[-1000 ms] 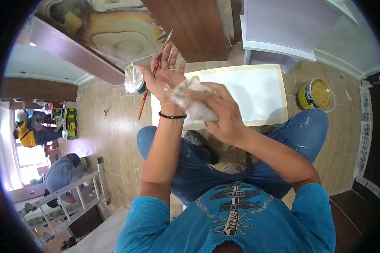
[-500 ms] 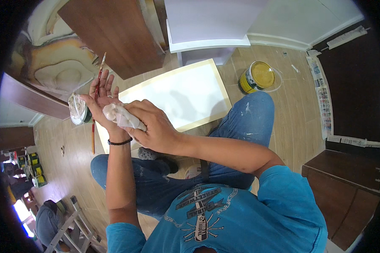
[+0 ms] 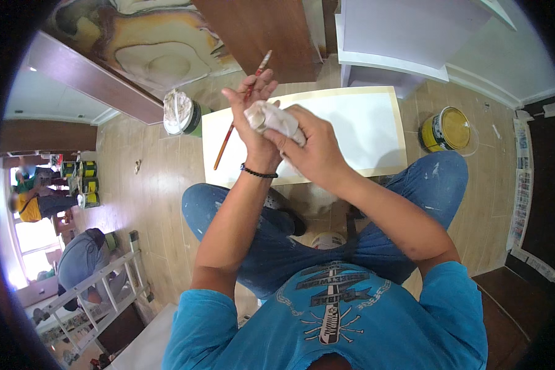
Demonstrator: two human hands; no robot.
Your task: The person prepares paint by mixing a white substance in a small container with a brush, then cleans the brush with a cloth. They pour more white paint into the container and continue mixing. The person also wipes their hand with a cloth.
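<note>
My left hand (image 3: 256,102) is turned palm up with its fingers partly spread. A thin paintbrush (image 3: 224,148) with a red and brown handle is held slantwise across it, passing behind the thumb's base, with its bristle end beyond the fingers. My right hand (image 3: 317,139) grips a bunched white cloth (image 3: 274,120), pressed against the left palm near the wrist. Below both hands lies a white panel (image 3: 357,132) with a cream border. Left of the panel stands a paint can (image 3: 196,117) with a whitish, crumpled-looking cover on top.
Another paint can (image 3: 447,129), yellow-lidded, stands right of the panel. White furniture (image 3: 388,61) and a brown wooden panel (image 3: 265,31) stand at the back. At left are a stepladder (image 3: 105,283), a bent-over person (image 3: 83,259), other people, and several stacked cans (image 3: 89,185).
The view has swung left, so the scene sits farther right and more of the left side shows. The cloth stays in my right hand against my left palm; the brush stays in my left.
</note>
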